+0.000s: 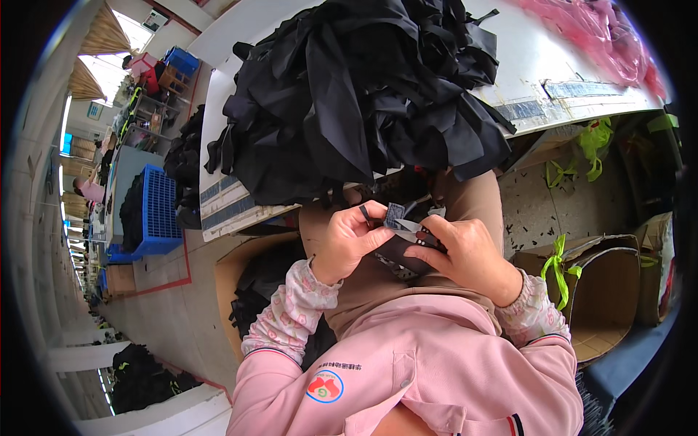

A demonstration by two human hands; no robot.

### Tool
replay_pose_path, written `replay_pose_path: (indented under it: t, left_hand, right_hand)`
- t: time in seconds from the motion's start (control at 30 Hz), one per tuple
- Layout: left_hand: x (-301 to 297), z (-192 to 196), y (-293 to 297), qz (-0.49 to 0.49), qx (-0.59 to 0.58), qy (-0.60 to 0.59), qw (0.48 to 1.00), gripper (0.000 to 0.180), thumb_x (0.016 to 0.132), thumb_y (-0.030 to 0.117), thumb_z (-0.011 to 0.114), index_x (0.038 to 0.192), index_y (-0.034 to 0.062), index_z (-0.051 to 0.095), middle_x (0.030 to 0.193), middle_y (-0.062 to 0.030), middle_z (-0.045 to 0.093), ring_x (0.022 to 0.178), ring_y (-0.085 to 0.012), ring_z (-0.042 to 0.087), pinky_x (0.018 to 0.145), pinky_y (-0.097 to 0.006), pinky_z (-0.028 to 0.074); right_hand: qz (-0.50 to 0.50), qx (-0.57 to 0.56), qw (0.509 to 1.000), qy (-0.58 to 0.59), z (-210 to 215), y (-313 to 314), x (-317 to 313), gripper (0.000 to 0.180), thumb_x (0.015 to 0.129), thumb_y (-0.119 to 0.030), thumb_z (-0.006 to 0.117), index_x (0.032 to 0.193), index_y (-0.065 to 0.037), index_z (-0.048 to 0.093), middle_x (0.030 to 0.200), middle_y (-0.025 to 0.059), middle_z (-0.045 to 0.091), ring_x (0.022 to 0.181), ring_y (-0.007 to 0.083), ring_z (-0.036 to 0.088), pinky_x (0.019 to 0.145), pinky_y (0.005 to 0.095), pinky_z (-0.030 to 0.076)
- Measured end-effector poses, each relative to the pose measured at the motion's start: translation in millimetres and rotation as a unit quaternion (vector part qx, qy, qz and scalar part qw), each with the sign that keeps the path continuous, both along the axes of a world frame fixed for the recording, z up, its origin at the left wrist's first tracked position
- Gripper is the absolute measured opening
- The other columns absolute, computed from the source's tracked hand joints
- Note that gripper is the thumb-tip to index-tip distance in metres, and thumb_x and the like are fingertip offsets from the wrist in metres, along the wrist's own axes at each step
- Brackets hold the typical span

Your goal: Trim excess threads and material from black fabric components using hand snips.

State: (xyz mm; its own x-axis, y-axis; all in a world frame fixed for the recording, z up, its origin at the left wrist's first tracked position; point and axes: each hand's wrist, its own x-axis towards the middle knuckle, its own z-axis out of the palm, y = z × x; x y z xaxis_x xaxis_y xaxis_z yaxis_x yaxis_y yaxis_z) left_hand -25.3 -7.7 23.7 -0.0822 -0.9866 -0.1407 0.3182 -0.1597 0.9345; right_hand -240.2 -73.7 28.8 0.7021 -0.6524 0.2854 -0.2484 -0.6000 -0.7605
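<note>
Above my lap, my left hand pinches a black fabric piece with a small dark grey patch near its end. The patch looks like hook-and-loop tape. My right hand is closed around small metal thread snips, whose blades point left and lie against the edge of the patch. Part of the snips' handle is covered by my fingers. More dark fabric hangs below the hands, and I cannot tell whether it joins the held piece. A large heap of black fabric pieces lies just beyond the hands and droops over the table edge.
The heap rests on a white table with worn tape along its edge. Pink plastic bag at far right. Cardboard boxes stand left and right of my legs. A blue crate and other people are farther left.
</note>
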Motion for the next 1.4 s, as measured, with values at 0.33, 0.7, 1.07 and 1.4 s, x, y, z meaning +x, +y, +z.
replay_pose_path:
  t: [0.33, 0.7, 1.07, 1.4]
  left_hand:
    - [0.9, 0.0, -3.0, -0.014, -0.074, -0.070, 0.995, 0.016, 0.088, -0.007, 0.060, 0.104, -0.0037, 0.061, 0.101, -0.0015, 0.059, 0.094, -0.0075, 0.054, 0.087, -0.023, 0.046]
    - [-7.9, 3.3, -0.6, -0.003, -0.049, -0.071, 0.996, 0.013, 0.090, -0.005, 0.060, 0.102, -0.0016, 0.061, 0.098, -0.0009, 0.060, 0.091, -0.0063, 0.054, 0.084, -0.022, 0.046]
    - [-5.0, 2.7, 0.9, -0.001, -0.034, -0.155, 0.987, 0.010, 0.086, -0.003, 0.066, 0.096, -0.0020, 0.064, 0.096, 0.0007, 0.059, 0.086, -0.0048, 0.052, 0.076, -0.020, 0.043]
    - [42.5, 7.2, 15.1, -0.047, -0.097, -0.506, 0.856, 0.012, 0.080, 0.004, 0.065, 0.089, -0.0024, 0.064, 0.093, -0.0112, 0.062, 0.082, -0.0229, 0.062, 0.071, -0.031, 0.049]
  right_hand:
    - [0.020, 0.113, 0.993, 0.007, 3.4, -8.0, -3.2, 0.033, 0.081, -0.030, 0.075, 0.082, -0.002, 0.058, 0.059, 0.0150, 0.057, 0.052, 0.0329, 0.058, 0.050, 0.0385, 0.044]
    - [-0.008, 0.006, 1.000, -0.018, 5.8, -1.4, 5.8, 0.031, 0.080, -0.027, 0.076, 0.084, -0.002, 0.057, 0.057, 0.0140, 0.056, 0.050, 0.0326, 0.057, 0.047, 0.0379, 0.042]
    - [-0.003, 0.041, 0.999, -0.011, 2.9, 0.5, -0.2, 0.029, 0.084, -0.022, 0.073, 0.083, 0.001, 0.056, 0.054, 0.0136, 0.048, 0.044, 0.0265, 0.047, 0.045, 0.0349, 0.038]
    - [-0.128, 0.185, 0.968, -0.111, -21.8, -18.6, -3.8, 0.027, 0.089, -0.023, 0.070, 0.093, 0.000, 0.056, 0.062, 0.0047, 0.053, 0.055, 0.0105, 0.045, 0.051, 0.0278, 0.039]
